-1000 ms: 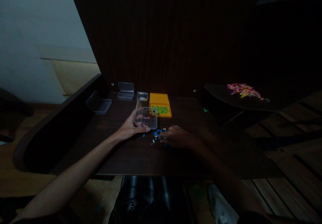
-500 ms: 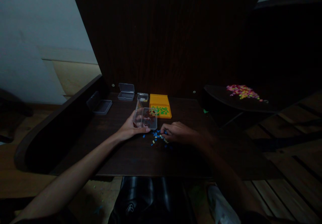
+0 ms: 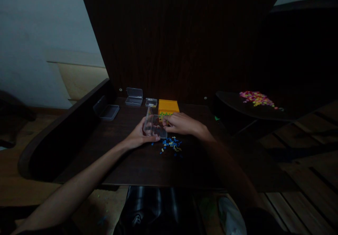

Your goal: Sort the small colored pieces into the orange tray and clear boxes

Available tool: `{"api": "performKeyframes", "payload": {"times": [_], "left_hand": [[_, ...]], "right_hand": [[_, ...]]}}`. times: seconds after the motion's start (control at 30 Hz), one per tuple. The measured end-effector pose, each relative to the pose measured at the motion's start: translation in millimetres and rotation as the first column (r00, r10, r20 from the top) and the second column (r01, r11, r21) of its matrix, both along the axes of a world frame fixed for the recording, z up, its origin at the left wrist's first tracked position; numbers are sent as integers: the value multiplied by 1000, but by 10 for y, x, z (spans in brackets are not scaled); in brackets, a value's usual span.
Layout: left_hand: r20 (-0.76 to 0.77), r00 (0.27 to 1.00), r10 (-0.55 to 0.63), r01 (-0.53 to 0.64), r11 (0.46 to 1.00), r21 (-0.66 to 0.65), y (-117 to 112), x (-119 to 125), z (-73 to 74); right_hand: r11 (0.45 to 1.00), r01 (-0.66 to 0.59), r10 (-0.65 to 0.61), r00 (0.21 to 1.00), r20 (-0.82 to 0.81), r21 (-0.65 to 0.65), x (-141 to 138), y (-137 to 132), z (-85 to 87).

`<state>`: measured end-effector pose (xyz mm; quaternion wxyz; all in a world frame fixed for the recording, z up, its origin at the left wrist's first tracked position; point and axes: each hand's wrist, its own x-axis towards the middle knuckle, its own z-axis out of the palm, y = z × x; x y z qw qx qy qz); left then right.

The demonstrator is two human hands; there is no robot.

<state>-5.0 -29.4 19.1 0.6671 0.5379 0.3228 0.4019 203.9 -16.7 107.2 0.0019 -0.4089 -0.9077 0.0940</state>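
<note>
Gripping the clear box (image 3: 154, 126) with your left hand (image 3: 137, 137), fingers curled round its near edge, you are holding it tilted at mid-table (image 3: 126, 164). Your right hand (image 3: 181, 124) is meeting its right rim, fingers bunched; whether they are pinching anything cannot be told. Blue and yellow pieces (image 3: 171, 144) are lying just beside.

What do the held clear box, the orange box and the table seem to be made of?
Clear box: likely hard plastic, glossy; things show through it. Orange box: probably plastic, matte, even colour. Table: dark wood or veneer, faint grain; dim light leaves it open.
</note>
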Motion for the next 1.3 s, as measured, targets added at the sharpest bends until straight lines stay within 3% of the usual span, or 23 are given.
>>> {"api": "performKeyframes", "payload": {"times": [0.27,0.63,0.93,1.3], "left_hand": [[24,1000,-12,12,1000,14,18,-8,-54],[51,999,-10,10,1000,-4,15,-2,1],[67,998,8,-7,1000,-15,8,8,8],[82,997,2,1,999,-34,19,9,-5]], "right_hand": [[1000,21,-22,994,109,7,-113,28,-29],[1000,-13,12,1000,15,24,-99,74,-51],[997,28,-30,999,17,76,-118,77,-112],[994,67,-72,996,45,91,-143,50,-49]]}}
